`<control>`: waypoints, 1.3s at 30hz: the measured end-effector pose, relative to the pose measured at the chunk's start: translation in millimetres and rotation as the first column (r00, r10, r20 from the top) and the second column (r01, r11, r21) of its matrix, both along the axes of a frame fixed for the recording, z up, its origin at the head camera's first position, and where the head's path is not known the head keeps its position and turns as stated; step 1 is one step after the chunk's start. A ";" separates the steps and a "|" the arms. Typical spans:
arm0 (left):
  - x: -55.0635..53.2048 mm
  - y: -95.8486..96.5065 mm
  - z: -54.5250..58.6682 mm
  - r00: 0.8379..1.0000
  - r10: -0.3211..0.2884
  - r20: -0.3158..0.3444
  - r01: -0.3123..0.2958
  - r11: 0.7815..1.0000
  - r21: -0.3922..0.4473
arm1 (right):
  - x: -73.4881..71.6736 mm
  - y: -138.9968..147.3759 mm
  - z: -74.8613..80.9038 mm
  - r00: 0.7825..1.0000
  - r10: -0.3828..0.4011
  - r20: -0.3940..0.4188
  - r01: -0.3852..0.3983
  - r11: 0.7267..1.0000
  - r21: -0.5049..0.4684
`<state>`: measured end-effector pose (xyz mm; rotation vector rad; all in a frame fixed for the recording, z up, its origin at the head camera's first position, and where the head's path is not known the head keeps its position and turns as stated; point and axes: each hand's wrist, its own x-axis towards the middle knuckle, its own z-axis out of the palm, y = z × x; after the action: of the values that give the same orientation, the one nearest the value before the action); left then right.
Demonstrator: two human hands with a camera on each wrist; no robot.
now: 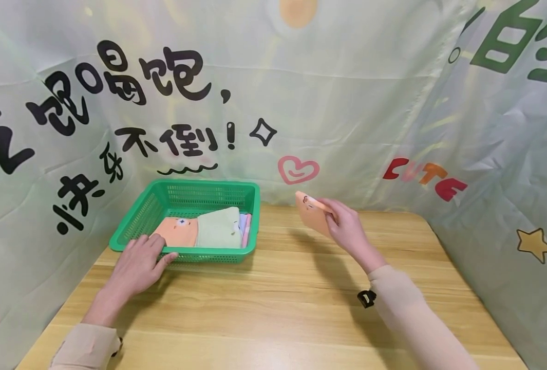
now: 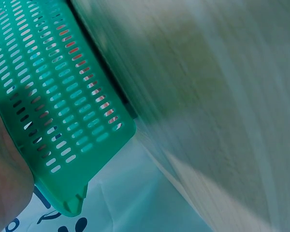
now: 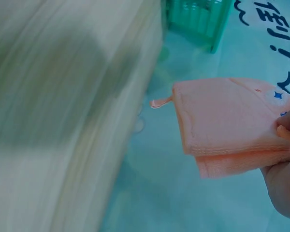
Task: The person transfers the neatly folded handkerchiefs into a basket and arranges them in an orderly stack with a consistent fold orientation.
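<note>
My right hand [image 1: 347,226] pinches one edge of a folded peach towel [image 1: 314,215] above the right half of the table. In the right wrist view the towel [image 3: 227,116] hangs in soft layers, with a small loop at a corner and a blue star print near the fingers. A green plastic basket [image 1: 185,252] stands at the table's left. Over its front-left rim lies my left hand [image 1: 136,264], fingers inside and thumb along the outer front. Inside the basket are a folded peach towel [image 1: 181,234], a pale green towel [image 1: 219,228] and a lilac-and-pink cloth [image 1: 245,228].
The wooden table [image 1: 273,308] has fabric walls behind it and on both sides. A printed backdrop [image 1: 370,128] hangs at the far edge, right behind the basket. Black wrist straps [image 1: 366,298] show at the sleeves.
</note>
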<state>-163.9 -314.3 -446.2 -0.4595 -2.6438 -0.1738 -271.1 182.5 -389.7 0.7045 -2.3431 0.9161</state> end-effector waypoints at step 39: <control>-3.6 -2.5 1.7 0.998 0.024 0.056 -0.023 1.000 -0.019 | -9.2 -130.9 58.4 0.960 0.279 0.004 -0.270 0.932 -0.242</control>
<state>-167.5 -316.8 -444.5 -0.4353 -2.7067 -0.1569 -280.3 51.6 -331.3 0.9343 -2.1480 1.3204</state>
